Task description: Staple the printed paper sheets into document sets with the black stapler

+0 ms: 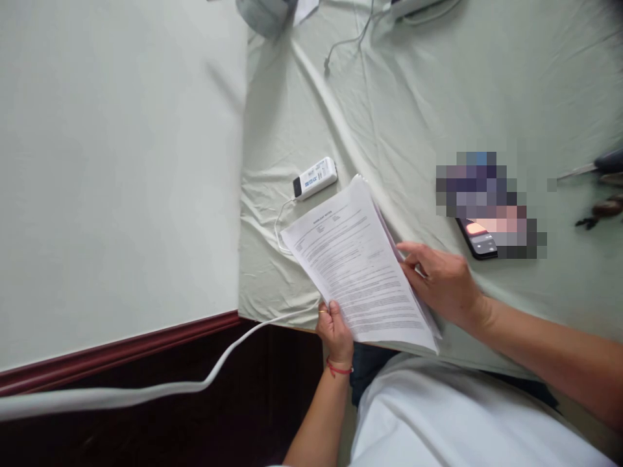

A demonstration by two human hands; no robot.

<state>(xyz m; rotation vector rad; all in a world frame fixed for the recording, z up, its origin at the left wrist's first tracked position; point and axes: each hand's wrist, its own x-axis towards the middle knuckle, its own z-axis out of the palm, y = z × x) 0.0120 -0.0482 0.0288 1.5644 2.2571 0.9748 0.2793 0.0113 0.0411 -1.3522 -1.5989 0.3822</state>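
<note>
A stack of printed paper sheets (357, 259) is held at a slant above the near edge of the cloth-covered table. My left hand (335, 331), with a ring and a red string bracelet, is closed on the lower left edge of the stack, thumb on the top sheet. At the right edge of the sheets, my right hand (438, 279) has its fingers bent and pressed against the paper. Just beyond the top of the stack lies a white power bank (315, 178) with a cable plugged in.
Right of the papers lies a phone (479, 246), partly blurred out. A dark-handled tool (608, 161) is at the far right. White cables (348, 42) lie at the back, near a grey object (267, 14). A thick white cable (195, 387) crosses the lower left, by the wall (121, 162).
</note>
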